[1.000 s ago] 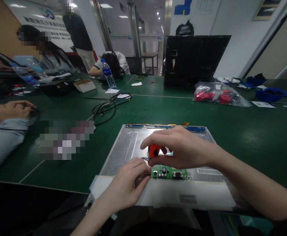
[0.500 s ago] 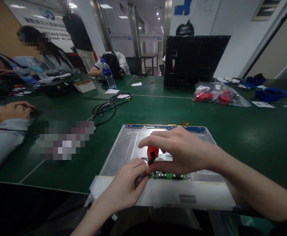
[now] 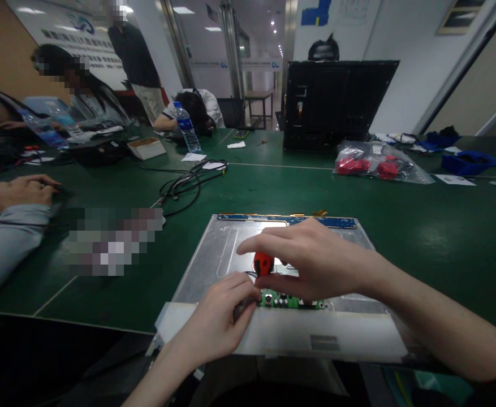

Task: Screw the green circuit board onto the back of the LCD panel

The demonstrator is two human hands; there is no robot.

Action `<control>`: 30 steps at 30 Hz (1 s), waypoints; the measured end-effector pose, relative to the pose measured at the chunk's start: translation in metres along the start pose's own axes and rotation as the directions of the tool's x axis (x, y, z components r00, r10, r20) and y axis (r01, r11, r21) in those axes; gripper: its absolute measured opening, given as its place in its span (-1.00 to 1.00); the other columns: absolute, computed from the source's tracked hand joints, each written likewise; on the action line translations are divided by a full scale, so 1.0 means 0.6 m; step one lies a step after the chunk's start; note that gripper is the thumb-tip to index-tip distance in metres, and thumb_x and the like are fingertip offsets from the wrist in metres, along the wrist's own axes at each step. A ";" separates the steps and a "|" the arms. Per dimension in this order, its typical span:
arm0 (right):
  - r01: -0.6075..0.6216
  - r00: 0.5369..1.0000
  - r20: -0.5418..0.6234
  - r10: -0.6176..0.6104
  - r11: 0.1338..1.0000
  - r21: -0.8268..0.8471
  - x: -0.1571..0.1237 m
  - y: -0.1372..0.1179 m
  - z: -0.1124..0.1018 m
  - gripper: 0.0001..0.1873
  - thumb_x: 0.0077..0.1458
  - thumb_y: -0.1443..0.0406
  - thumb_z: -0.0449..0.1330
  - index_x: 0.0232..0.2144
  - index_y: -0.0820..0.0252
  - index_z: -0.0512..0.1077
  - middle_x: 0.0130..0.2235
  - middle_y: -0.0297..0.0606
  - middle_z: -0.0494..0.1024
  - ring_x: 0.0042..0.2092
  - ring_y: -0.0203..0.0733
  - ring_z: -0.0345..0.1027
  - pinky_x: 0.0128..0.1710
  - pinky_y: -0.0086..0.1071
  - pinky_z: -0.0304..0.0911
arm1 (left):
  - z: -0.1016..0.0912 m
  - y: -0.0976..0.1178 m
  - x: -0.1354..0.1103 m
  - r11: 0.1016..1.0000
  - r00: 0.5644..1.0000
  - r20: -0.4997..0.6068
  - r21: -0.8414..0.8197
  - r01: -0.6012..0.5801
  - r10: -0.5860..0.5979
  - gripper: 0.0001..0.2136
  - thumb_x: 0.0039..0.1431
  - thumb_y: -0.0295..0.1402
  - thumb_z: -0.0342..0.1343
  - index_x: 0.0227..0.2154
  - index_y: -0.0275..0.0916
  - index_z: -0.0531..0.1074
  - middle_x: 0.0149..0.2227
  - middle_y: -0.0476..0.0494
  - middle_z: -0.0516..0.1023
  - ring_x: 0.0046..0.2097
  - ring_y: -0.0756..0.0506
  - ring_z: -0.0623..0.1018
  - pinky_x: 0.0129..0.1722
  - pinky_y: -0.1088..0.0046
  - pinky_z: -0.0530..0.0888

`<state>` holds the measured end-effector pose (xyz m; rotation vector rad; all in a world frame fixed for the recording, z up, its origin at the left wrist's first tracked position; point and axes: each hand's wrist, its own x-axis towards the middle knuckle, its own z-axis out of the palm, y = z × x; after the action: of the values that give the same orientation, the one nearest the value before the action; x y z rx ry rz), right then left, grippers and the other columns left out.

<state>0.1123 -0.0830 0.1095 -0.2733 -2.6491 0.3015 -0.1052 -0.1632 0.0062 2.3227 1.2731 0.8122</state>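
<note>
A metal display panel (image 3: pixel 222 254) lies back-up on the green table in front of me. A small green circuit board (image 3: pixel 290 299) sits near its front edge. My right hand (image 3: pixel 315 257) is closed around the red handle of a screwdriver (image 3: pixel 263 263), which stands upright over the board's left end. My left hand (image 3: pixel 218 319) is pinched at the board's left edge, close to the screwdriver's tip; what its fingers hold is hidden.
Black cables (image 3: pixel 188 183) lie to the left behind the panel. A black monitor shell (image 3: pixel 336 104) stands at the back, beside a plastic bag of red parts (image 3: pixel 375 164). A water bottle (image 3: pixel 186 127) stands far left. Another person's sleeve and hand (image 3: pixel 16 192) rest at the left.
My right hand has turned a little on the red handle, which tilted and came upright again. My left hand stays pinched by the board.
</note>
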 end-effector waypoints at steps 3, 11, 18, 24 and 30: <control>0.014 1.000 -0.017 -0.014 1.000 -0.022 0.000 0.002 0.002 -0.67 0.34 0.21 0.21 0.07 0.27 0.38 -0.20 -0.25 0.62 -0.28 -0.27 0.45 -0.34 -0.38 0.18 | 0.001 0.000 0.000 1.000 1.000 -0.006 0.011 0.012 -0.012 -0.85 0.27 -0.52 0.00 -0.36 -0.20 0.42 -0.32 -0.09 0.50 -0.26 -0.12 0.50 -0.28 0.37 0.40; -0.012 0.999 0.046 0.012 1.000 0.016 0.000 -0.005 -0.004 -0.58 0.28 0.32 0.20 0.15 0.30 0.31 -0.11 -0.20 0.62 -0.23 -0.24 0.46 -0.31 -0.36 0.22 | 0.000 0.001 0.000 1.000 1.000 0.007 0.005 0.018 -0.018 -0.85 0.25 -0.51 0.00 -0.37 -0.21 0.43 -0.34 -0.08 0.49 -0.28 -0.12 0.50 -0.30 0.37 0.38; -0.026 0.999 0.030 0.025 1.000 0.009 -0.002 -0.003 -0.001 -0.62 0.30 0.33 0.17 0.13 0.26 0.32 -0.10 -0.19 0.64 -0.23 -0.25 0.47 -0.31 -0.38 0.23 | -0.004 0.004 0.003 1.000 1.000 -0.005 0.011 0.008 -0.008 -0.85 0.25 -0.52 -0.01 -0.40 -0.20 0.41 -0.36 -0.06 0.47 -0.31 -0.10 0.47 -0.35 0.41 0.34; -0.021 0.999 0.026 0.021 1.000 -0.015 0.000 0.001 0.002 -0.63 0.32 0.30 0.21 0.12 0.25 0.31 -0.13 -0.23 0.64 -0.25 -0.26 0.47 -0.31 -0.38 0.22 | -0.001 0.004 0.002 1.000 1.000 -0.015 0.009 0.010 -0.010 -0.84 0.25 -0.53 -0.01 -0.40 -0.20 0.40 -0.35 -0.07 0.48 -0.30 -0.10 0.48 -0.32 0.40 0.37; -0.031 0.999 0.044 0.031 1.000 -0.001 -0.001 -0.002 -0.002 -0.61 0.31 0.23 0.22 0.12 0.24 0.33 -0.10 -0.18 0.62 -0.21 -0.23 0.48 -0.30 -0.36 0.23 | 0.000 0.002 0.002 0.999 0.999 0.007 0.008 0.034 -0.034 -0.86 0.27 -0.49 -0.01 -0.36 -0.21 0.43 -0.30 -0.10 0.51 -0.25 -0.12 0.51 -0.28 0.36 0.40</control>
<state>0.1130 -0.0839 0.1107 -0.3122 -2.6906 0.3202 -0.1041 -0.1629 0.0070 2.3018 1.3118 0.7890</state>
